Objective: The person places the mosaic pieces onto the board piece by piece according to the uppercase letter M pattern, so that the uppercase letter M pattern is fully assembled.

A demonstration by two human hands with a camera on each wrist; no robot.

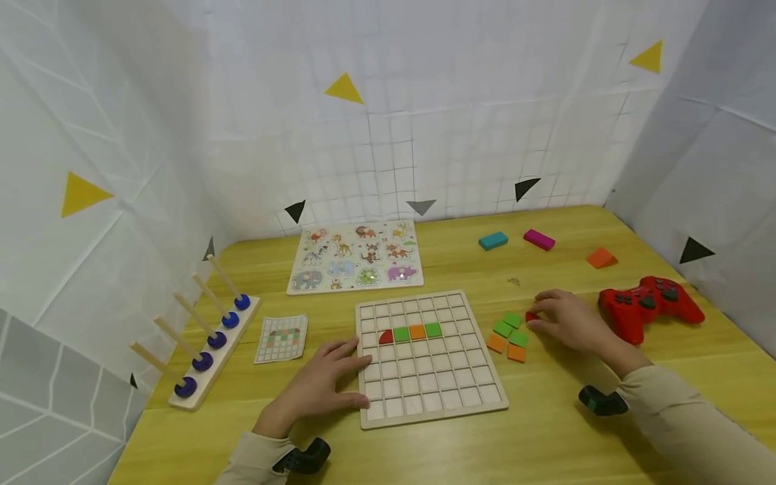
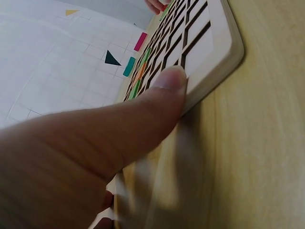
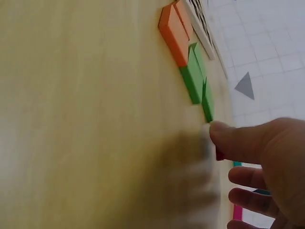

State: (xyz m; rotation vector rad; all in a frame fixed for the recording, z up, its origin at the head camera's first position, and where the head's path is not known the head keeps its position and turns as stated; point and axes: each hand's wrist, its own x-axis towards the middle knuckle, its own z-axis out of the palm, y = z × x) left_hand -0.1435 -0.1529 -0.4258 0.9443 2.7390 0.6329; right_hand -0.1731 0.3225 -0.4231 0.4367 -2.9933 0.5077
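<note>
A wooden grid board [image 1: 430, 397] lies on the yellow table, with a red quarter-round, green, orange and green tiles [image 1: 410, 333] in one row. My left hand [image 1: 324, 384] rests flat against the board's left edge, its thumb [image 2: 157, 98] touching the rim [image 2: 228, 52]. My right hand [image 1: 566, 320] pinches a small red piece [image 1: 531, 316] next to a cluster of green and orange tiles [image 1: 509, 337]. In the right wrist view the thumb [image 3: 233, 138] covers the red piece [image 3: 219, 154] beside the green tiles [image 3: 195, 76].
A red game controller [image 1: 649, 303] lies right of my right hand. Teal, magenta and orange blocks [image 1: 538, 240] sit at the back right. An animal puzzle [image 1: 354, 257], a pattern card [image 1: 281, 338] and a peg rack with blue rings [image 1: 209, 343] stand to the left.
</note>
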